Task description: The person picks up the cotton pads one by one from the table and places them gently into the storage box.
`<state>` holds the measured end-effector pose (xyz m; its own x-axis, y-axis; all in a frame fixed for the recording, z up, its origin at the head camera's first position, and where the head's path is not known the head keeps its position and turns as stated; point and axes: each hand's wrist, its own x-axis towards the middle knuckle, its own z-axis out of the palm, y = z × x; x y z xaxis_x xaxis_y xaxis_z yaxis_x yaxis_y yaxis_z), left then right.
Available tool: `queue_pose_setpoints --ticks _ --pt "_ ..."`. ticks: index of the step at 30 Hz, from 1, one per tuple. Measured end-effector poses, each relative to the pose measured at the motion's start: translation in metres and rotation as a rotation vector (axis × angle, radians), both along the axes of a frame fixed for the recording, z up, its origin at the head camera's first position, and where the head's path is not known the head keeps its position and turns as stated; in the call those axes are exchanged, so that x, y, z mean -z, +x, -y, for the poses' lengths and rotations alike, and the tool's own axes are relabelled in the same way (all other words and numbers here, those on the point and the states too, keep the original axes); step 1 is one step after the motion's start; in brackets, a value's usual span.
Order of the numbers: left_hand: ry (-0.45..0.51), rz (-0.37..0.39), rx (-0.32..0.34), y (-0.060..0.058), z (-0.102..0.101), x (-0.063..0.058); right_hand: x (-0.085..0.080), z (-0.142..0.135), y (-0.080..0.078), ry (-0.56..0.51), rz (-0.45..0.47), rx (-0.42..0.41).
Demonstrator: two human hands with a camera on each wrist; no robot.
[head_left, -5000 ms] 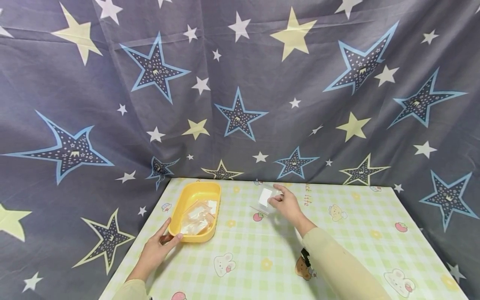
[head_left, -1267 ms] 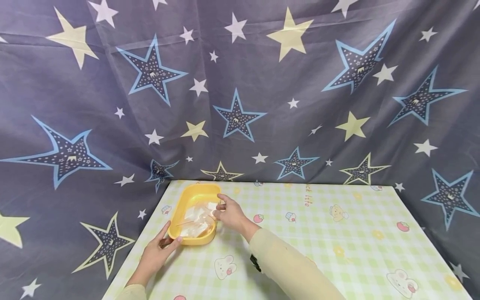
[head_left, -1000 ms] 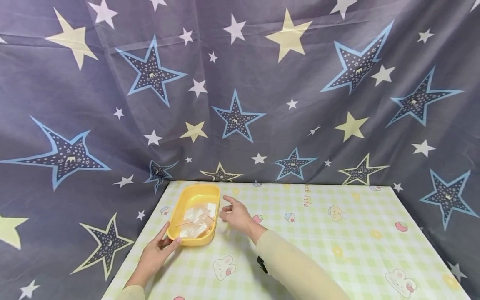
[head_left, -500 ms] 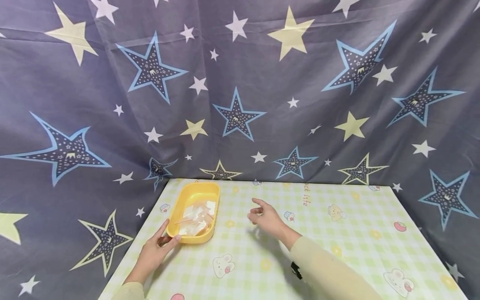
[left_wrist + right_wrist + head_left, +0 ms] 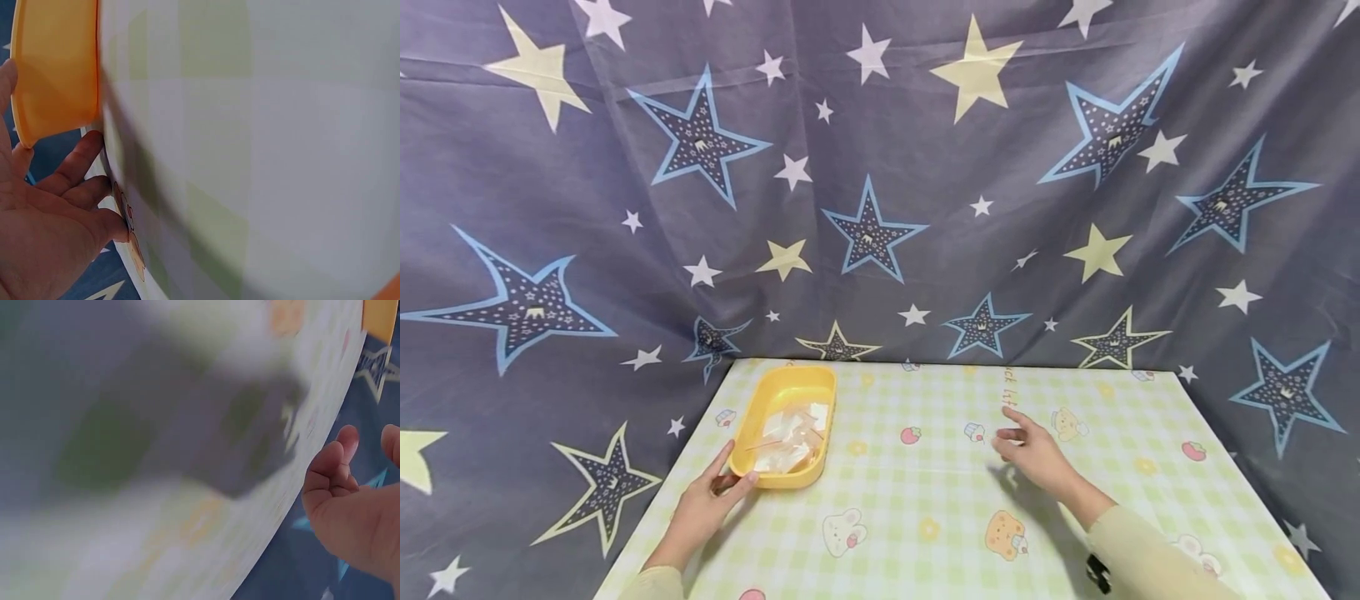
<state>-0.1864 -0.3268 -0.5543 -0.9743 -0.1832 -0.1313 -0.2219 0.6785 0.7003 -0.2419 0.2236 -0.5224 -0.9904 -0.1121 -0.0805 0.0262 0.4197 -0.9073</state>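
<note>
A yellow plastic bin (image 5: 788, 392) with rounded corners stands at the back left of the table. Inside it lie several clear plastic packets (image 5: 792, 435) with white parts and thin reddish-orange edges, overlapping in a pile. My left hand (image 5: 703, 507) holds the bin's near left corner, thumb at the front rim and fingers along the left side; the left wrist view shows the bin's orange-looking outer wall (image 5: 56, 69) beside the fingers. Well to the right, my right hand (image 5: 1037, 457) hovers over the tablecloth with loosely bent fingers and nothing in them.
A green-and-white checked cloth (image 5: 910, 483) printed with cartoon animals, fruit and flowers covers the table. Behind it and down both sides hangs a dark curtain (image 5: 880, 308) with stars. A black device (image 5: 1097, 573) sits at the right wrist.
Five seconds ago my right hand held a clear packet with a white label; it then reached the bin, left empty-handed and moved right. My left hand stays on the bin.
</note>
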Motion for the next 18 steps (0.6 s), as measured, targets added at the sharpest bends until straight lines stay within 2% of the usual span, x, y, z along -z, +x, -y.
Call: queue_pose_setpoints --ticks 8,18 --pt "-0.007 0.007 0.013 -0.001 0.003 -0.006 0.002 -0.075 0.019 0.097 0.040 0.063" --pt "-0.016 0.003 0.029 0.000 0.001 -0.003 0.002 -0.139 0.034 0.242 0.015 0.152"
